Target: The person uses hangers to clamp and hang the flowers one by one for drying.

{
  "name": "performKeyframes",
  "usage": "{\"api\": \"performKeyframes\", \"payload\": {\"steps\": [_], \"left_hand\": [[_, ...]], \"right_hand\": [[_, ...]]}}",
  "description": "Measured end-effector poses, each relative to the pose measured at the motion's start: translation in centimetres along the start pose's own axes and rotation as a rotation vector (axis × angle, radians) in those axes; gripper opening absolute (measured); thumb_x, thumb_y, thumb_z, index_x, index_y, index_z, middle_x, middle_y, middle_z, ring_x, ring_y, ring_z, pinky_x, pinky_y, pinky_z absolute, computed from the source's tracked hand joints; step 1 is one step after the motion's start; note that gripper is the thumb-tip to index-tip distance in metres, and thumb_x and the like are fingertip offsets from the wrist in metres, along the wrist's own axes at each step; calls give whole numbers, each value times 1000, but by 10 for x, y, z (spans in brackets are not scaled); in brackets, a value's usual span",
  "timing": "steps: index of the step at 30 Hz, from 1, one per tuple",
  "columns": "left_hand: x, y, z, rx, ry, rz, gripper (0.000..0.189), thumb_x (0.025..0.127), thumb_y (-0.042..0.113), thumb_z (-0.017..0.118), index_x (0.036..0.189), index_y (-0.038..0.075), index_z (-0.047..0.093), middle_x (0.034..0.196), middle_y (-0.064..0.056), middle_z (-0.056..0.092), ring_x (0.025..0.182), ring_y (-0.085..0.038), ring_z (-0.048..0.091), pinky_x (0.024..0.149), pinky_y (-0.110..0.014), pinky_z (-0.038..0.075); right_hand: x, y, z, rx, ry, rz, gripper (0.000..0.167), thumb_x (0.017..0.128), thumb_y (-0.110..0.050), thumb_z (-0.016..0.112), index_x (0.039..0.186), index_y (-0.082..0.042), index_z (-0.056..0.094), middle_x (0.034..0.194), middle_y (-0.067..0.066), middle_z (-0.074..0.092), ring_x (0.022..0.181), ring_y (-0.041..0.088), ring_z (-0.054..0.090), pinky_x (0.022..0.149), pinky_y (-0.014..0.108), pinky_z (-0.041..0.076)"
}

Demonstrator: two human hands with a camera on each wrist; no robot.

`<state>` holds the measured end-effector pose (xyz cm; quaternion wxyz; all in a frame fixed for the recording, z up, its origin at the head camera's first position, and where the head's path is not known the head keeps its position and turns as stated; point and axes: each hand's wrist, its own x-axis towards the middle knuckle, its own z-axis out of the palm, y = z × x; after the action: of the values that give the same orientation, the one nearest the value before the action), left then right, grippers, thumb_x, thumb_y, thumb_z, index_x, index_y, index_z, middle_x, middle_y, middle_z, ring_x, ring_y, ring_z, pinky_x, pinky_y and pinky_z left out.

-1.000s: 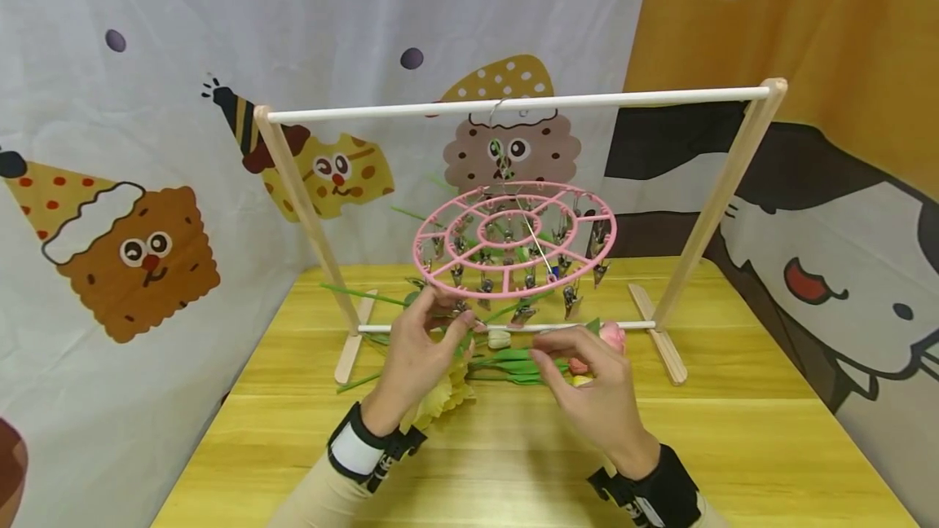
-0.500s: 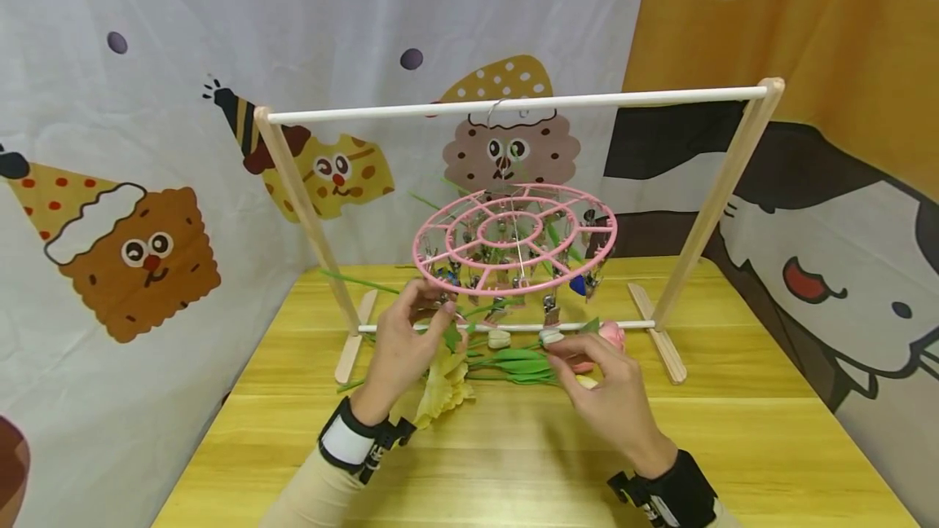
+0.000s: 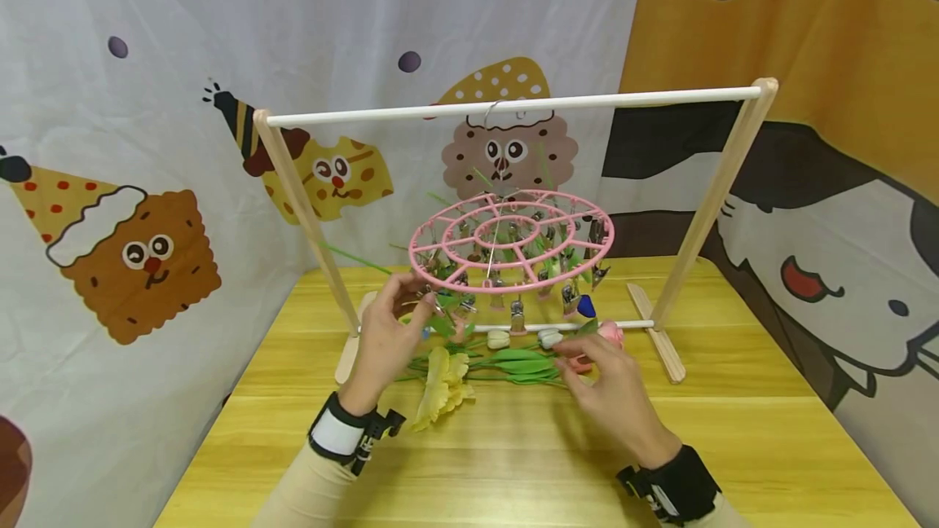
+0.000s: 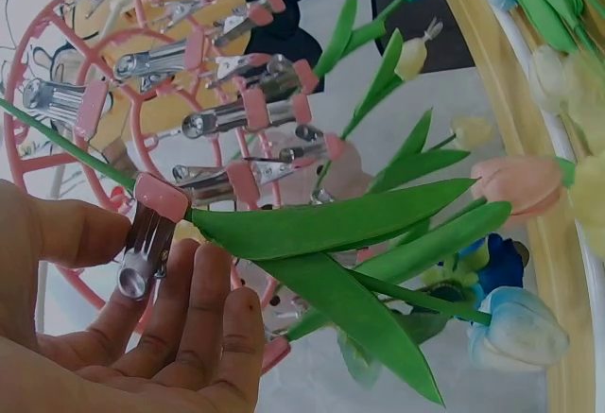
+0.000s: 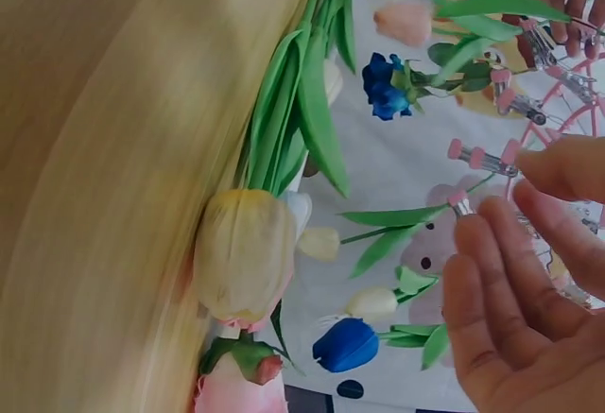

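Observation:
A pink round clip hanger with several metal clips hangs from a hook. In the left wrist view, a pink-tipped clip grips a stem with green leaves and a pale blue tulip. My left hand pinches this clip between thumb and fingers at the hanger's left front. My right hand holds nothing; its fingers are loosely bent and apart, below the hanger's right front. In the right wrist view, a blue tulip and a blue flower hang among the clips.
A wooden stand with a white top bar bears the hanger. Beneath it on the wooden table lie a ruffled yellow flower, white tulips, green leaves and a pink flower. A printed curtain hangs behind.
The hanger has turned, its front clips swinging round to the left. My left hand has moved left along with it. My right hand has shifted slightly right and down, its fingers still holding nothing.

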<state>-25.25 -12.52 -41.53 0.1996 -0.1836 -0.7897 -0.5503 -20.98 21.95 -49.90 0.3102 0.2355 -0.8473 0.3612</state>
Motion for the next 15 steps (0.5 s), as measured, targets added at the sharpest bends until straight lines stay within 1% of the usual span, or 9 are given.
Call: {"api": "performKeyframes", "payload": {"steps": [2, 4, 6, 8, 9, 11, 12, 14, 15], "left_hand": [[1, -2, -2, 4, 6, -7, 33, 114, 11, 76, 146, 4, 70, 140, -18, 79, 127, -35, 80, 114, -51, 67], [1, -4, -3, 2, 13, -14, 34, 114, 11, 77, 146, 5, 71, 140, -18, 80, 126, -35, 80, 113, -52, 67], [2, -6, -5, -1, 17, -20, 34, 114, 10, 77, 147, 5, 71, 139, -19, 80, 126, -36, 80, 113, -52, 67], [2, -7, -6, -7, 21, -27, 35, 113, 10, 77, 147, 4, 71, 138, -20, 79, 125, -36, 80, 113, -51, 67], [2, -8, -7, -8, 23, -32, 36, 113, 9, 78, 147, 4, 71, 138, -20, 79, 125, -37, 81, 113, -50, 67], [2, -8, -8, -8, 23, -39, 37, 113, 9, 78, 149, 4, 70, 138, -21, 79, 126, -38, 81, 112, -47, 68], [2, -9, -8, -8, 23, -45, 39, 113, 9, 78, 150, 4, 70, 139, -20, 79, 126, -39, 81, 111, -42, 68], [1, -10, -9, -7, 22, -55, 42, 113, 10, 79, 153, 4, 68, 141, -21, 78, 128, -39, 80, 108, -32, 67], [0, -10, -9, -9, 20, -60, 43, 113, 10, 78, 155, 4, 67, 143, -21, 78, 129, -39, 80, 107, -28, 66]], "right_hand": [[-1, 2, 1, -26, -57, 39, 36, 90, 8, 94, 118, -13, 86, 115, 3, 86, 91, 18, 81, 79, 32, 72], [-1, 4, 3, -63, -128, 87, 33, 92, 3, 95, 120, -13, 86, 116, 4, 86, 93, 21, 81, 80, 38, 73], [-1, 5, 5, -87, -203, 134, 32, 94, -1, 96, 123, -12, 87, 117, 6, 85, 93, 23, 81, 80, 38, 71], [0, 6, 8, -116, -275, 156, 31, 95, -5, 96, 124, -11, 87, 119, 8, 85, 96, 23, 81, 81, 37, 70], [1, 6, 10, -135, -308, 158, 31, 96, -7, 96, 125, -11, 87, 119, 7, 84, 98, 23, 80, 82, 36, 69], [3, 7, 15, -160, -363, 149, 31, 97, -9, 96, 126, -10, 87, 122, 8, 84, 103, 24, 82, 86, 39, 71], [4, 7, 18, -178, -389, 138, 31, 97, -11, 96, 127, -11, 87, 124, 8, 84, 106, 25, 82, 90, 41, 72], [6, 8, 25, -209, -426, 103, 31, 98, -13, 96, 127, -11, 86, 129, 11, 84, 117, 31, 83, 101, 50, 72], [7, 8, 29, -228, -441, 77, 31, 98, -14, 96, 127, -11, 86, 129, 10, 83, 118, 31, 82, 102, 50, 71]]}}
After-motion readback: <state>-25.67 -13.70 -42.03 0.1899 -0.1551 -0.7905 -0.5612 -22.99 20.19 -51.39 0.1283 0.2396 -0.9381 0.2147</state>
